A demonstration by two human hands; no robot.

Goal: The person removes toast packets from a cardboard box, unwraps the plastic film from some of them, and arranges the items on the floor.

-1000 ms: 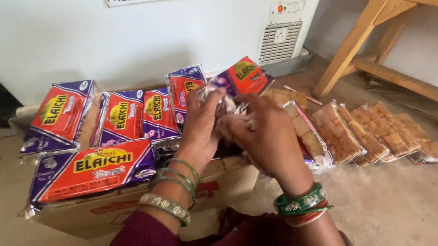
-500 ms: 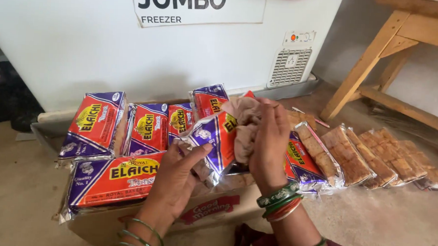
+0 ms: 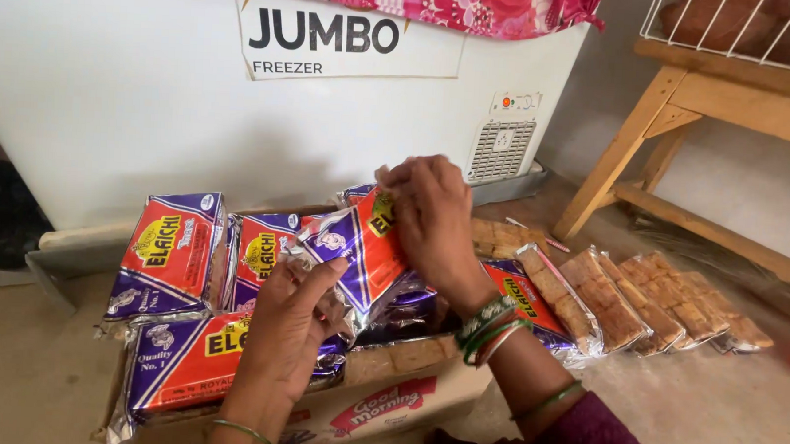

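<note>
Both hands hold one red-and-purple foil biscuit packet [image 3: 358, 251] above a cardboard box [image 3: 387, 408]. My left hand [image 3: 288, 328] pinches its lower crimped end. My right hand [image 3: 431, 219] grips its upper end, fingers curled over the top edge. Similar packets [image 3: 172, 252] lie in the box, side by side and leaning against a white chest freezer [image 3: 151, 105].
Several clear-wrapped biscuit packs [image 3: 627, 303] lie in a row on the floor to the right. A wooden stand [image 3: 684, 110] with a wire rack is at the far right. A pink patterned cloth [image 3: 440, 2] drapes over the freezer top.
The view tilted up and the hands shifted. The right hand let go of a bunch of clear wrapping and now both hands hold a foil packet, lifted from the box.
</note>
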